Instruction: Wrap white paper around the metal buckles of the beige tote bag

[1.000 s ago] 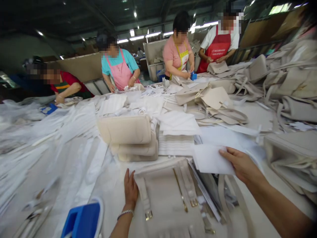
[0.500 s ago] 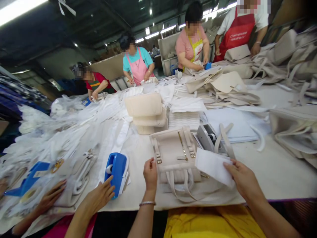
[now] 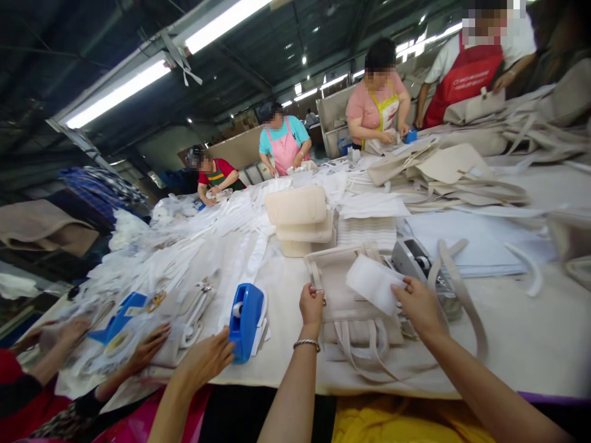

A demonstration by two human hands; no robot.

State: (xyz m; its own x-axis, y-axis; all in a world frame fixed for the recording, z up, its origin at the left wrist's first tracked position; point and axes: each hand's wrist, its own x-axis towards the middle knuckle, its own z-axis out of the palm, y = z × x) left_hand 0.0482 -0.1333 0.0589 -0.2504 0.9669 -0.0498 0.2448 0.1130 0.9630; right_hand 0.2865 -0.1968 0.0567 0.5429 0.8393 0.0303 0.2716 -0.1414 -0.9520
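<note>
A beige handbag lies flat on the table in front of me, its handles toward me. My left hand, with a bracelet on the wrist, is closed on the bag's left edge. My right hand pinches a white sheet of wrapping paper and holds it over the bag's right side.
A co-worker's hand at my left touches a blue tape dispenser. A grey tape dispenser and loose straps lie right of the bag. Stacked beige pouches, white paper piles and heaped bags cover the table. Several aproned people work along the far side.
The view has tilted up and back. My right hand has carried the white sheet from the paper pile leftward over the bag. My left hand has gone from flat beside the bag to gripping its edge.
</note>
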